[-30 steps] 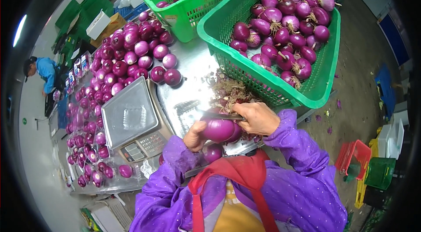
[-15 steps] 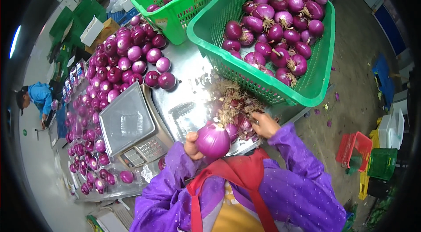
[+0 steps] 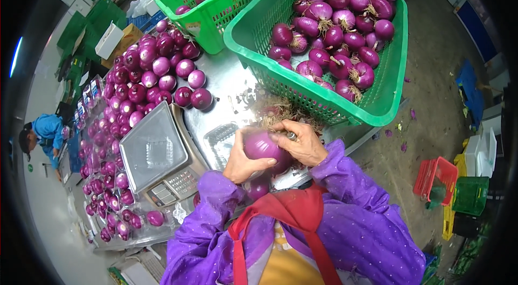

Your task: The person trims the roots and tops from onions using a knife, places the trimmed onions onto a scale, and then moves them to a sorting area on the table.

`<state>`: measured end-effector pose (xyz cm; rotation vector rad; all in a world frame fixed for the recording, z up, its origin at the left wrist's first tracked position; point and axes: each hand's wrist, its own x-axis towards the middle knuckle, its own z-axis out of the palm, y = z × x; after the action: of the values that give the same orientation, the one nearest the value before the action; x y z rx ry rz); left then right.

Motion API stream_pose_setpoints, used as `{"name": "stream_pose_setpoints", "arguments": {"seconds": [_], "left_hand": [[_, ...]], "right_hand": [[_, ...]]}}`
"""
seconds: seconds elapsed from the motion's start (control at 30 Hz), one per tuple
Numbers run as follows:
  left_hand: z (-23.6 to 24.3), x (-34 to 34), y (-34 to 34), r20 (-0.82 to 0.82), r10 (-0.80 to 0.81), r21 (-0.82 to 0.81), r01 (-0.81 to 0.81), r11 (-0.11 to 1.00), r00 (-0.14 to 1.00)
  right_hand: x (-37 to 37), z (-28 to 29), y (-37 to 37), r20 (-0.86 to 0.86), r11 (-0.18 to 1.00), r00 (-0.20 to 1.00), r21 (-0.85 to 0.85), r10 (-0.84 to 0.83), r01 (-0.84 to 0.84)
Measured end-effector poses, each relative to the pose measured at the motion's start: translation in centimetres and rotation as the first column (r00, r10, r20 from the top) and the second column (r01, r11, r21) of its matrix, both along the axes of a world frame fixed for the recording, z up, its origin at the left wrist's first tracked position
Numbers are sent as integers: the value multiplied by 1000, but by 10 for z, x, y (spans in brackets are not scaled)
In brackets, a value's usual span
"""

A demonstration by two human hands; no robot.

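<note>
Close to my body, my left hand (image 3: 239,160) wraps round a large peeled red onion (image 3: 263,145) from its left side. My right hand (image 3: 306,143) is closed at the onion's right side, fingertips against its skin. A small dark, shiny end shows between the right fingers; what it belongs to is hidden. Just beyond the hands lies a pile of dry roots and skins (image 3: 275,110). Another onion (image 3: 258,187) is partly hidden under the left wrist. A clear plastic tray (image 3: 220,136) rests left of the hands on the metal table (image 3: 224,83).
A green basket (image 3: 324,96) of untrimmed onions stands ahead, another green basket (image 3: 213,15) behind it. Left are a scale (image 3: 154,147), heaped onions (image 3: 154,64) and packed onions (image 3: 110,177). A person in blue (image 3: 47,129) works far left. A red crate (image 3: 431,177) sits at right.
My right hand has come from the pile of roots and skins to the onion. The left hand has turned and now wraps further round the onion, which has shifted slightly up.
</note>
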<state>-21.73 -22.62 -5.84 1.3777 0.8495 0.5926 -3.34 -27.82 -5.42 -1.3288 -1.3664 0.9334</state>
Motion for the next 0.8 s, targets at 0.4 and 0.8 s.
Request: {"name": "stream_pose_setpoints", "arguments": {"seconds": [0.4,0.8], "left_hand": [[-25,8,-25,68,197,-150,-186,971,978],[0,12,-19,13,287,204,-283,937,958]], "right_hand": [[-6,-23,-12,125,964,957,-11,-263,266],[-6,-14,-24,345,994,936,-48,-78,100]]}}
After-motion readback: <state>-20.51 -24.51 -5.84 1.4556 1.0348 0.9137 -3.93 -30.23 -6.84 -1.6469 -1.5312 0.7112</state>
